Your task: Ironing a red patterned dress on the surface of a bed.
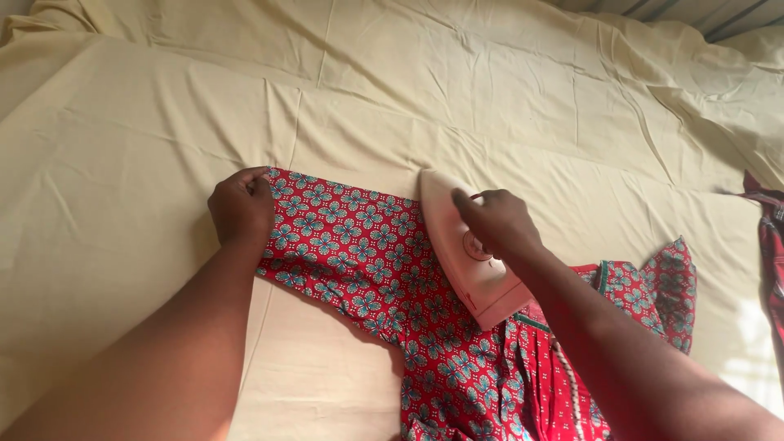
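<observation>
Fabric comes first, nearest the camera: the body of a red garment printed with teal flowers lies flat on a bed covered by a cream sheet, its buttoned front bunched a little below the iron. From that body one sleeve stretches away to the left of the iron, spread flat on the sheet.

The right hand is closed around the handle of a pale pink iron, which sits sole-down on the sleeve where it meets the shoulder, its tip pointing away from the person. The left hand is closed in a pinch on the cuff end of the sleeve, well to the left of the iron, and draws the cloth taut.

In my judgement the pressing goes best if that pinch keeps an even pull, so no crease gets folded under the sole, and if the iron travels along the sleeve toward the cuff in smooth strokes without lingering on one spot. The pinching fingers should stay clear of the hot edge as the gap closes.

Further off, to the right of the iron, a second sleeve lies rumpled, and another red cloth shows at the sheet's edge.
</observation>
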